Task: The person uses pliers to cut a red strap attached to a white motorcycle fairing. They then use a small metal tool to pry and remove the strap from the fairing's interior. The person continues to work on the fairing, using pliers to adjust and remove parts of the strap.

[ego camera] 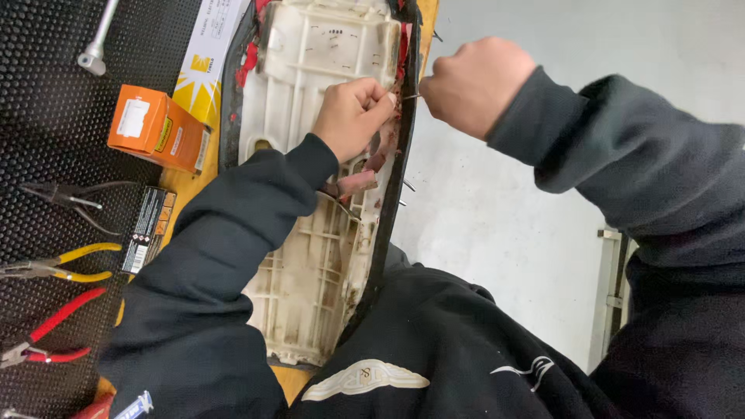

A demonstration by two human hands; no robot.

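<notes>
An upturned seat base (310,194) of dirty white ribbed plastic lies on the bench, with a black cover edge (390,209) and red lining along its right side. My left hand (353,116) presses on the base near that edge, its fingertips pinching the cover. My right hand (473,84) is a closed fist just right of the edge, gripping a thin metal tool (411,98) whose tip meets my left fingertips. Small metal staples (407,185) stick out of the cover edge lower down.
On the black mat (46,147) at left lie dark pliers (70,198), yellow-handled pliers (58,265) and red-handled pliers (46,337). An orange box (159,128), a white-and-yellow box (206,58), a small black pack (149,227) and a socket extension (97,43) sit nearby.
</notes>
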